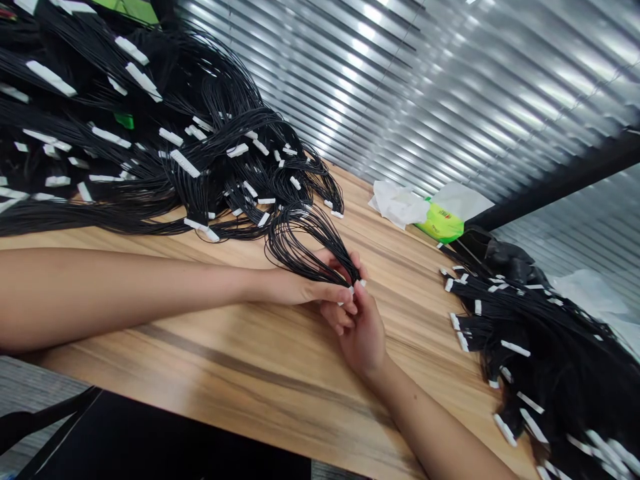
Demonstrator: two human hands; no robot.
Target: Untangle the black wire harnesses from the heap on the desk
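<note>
A looped bundle of thin black wires [305, 243] with small white connectors at its ends lies between my two hands above the table. My left hand [320, 287] is closed around the wire ends, its thumb on top near a white connector. From the right, my right hand [363, 327] pinches the same end of the bundle, fingers curled beside a white connector [361, 284]. Fingers partly hide the connectors. Just behind the loop sits a large heap of black wire harnesses [200, 147] with many white connectors.
The wood-grain table [240, 360] runs under both arms. At the right lies a second pile of black harnesses [545, 347]. A green and white tissue pack [440, 223] sits at the back near the metallic blinds [400, 87]. A dark chair [165, 440] stands below the front edge.
</note>
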